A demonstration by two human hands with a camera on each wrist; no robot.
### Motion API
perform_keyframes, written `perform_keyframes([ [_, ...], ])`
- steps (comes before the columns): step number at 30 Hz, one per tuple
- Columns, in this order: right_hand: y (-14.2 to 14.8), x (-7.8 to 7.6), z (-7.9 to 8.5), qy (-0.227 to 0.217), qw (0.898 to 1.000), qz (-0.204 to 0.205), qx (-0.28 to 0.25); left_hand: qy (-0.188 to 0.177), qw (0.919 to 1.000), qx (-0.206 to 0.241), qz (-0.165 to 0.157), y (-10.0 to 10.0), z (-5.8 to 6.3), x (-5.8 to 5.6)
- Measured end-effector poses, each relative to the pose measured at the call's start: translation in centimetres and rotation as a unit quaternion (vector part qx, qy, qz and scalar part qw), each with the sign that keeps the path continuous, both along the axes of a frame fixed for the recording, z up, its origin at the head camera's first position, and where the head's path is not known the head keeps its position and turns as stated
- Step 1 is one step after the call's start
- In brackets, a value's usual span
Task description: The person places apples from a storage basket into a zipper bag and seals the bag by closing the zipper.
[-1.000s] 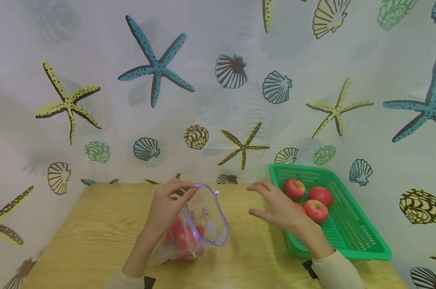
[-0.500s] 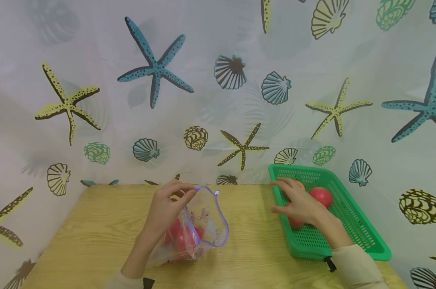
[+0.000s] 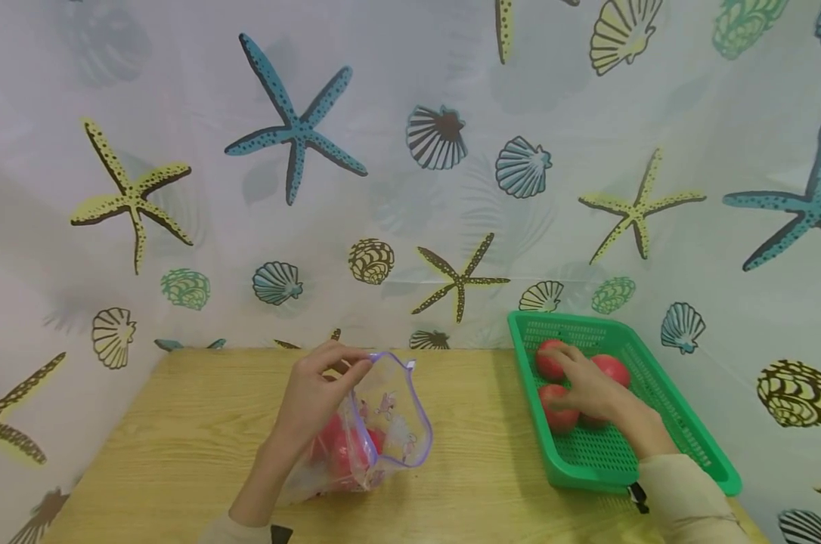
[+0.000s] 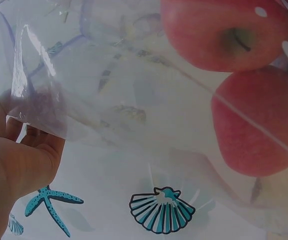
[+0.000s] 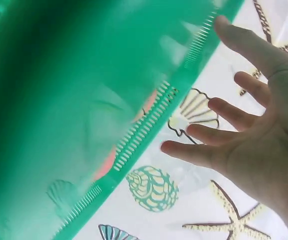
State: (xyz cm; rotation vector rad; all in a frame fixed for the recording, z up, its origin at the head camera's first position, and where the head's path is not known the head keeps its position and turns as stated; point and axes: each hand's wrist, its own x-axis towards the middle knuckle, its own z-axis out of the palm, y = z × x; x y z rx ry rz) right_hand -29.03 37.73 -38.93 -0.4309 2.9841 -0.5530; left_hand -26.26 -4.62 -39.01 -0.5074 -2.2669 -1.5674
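My left hand pinches the upper edge of a clear zip bag with a purple rim, its mouth gaping to the right. Red apples lie inside the bag on the table; the left wrist view shows two of them through the plastic, an upper apple and a lower apple. Over the green basket, my right hand hovers with fingers spread, close above a front apple and a back apple. Another apple sits behind the hand, and one is mostly hidden beneath it.
The basket's perforated side rises beside the right hand in the right wrist view. A wooden table spreads under everything. Behind it hangs a curtain printed with starfish and shells.
My right hand has moved right, from beside the basket to over the apples in it. The left hand and the bag have stayed in place.
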Motion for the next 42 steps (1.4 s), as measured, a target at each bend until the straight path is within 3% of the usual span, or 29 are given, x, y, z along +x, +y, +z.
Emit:
perform_keyframes([
  [5,0.1,-0.4,-1.2,-0.084,0.996,-0.007,0.043,0.005,1.0000,0.001,0.000,0.1,0.0,0.0],
  [9,0.2,-0.4,-2.4,-0.094,0.994,0.007,0.060,0.003,1.0000,0.000,0.000,0.1,0.0,0.1],
  [17,0.4,-0.2,-3.8,-0.048,0.995,0.007,0.087,-0.002,1.0000,-0.003,0.001,0.2,0.2,0.1],
  [29,1.3,0.7,-3.9,0.001,0.997,0.006,0.076,0.003,1.0000,-0.003,-0.002,0.2,0.1,0.2],
  [35,1.7,0.7,-3.5,0.047,0.994,0.001,0.101,0.005,1.0000,-0.002,-0.004,0.4,0.1,0.2],
  [42,1.6,1.3,-2.2,0.089,0.994,0.001,0.063,0.005,0.9999,-0.007,-0.006,0.5,0.1,0.1],
])
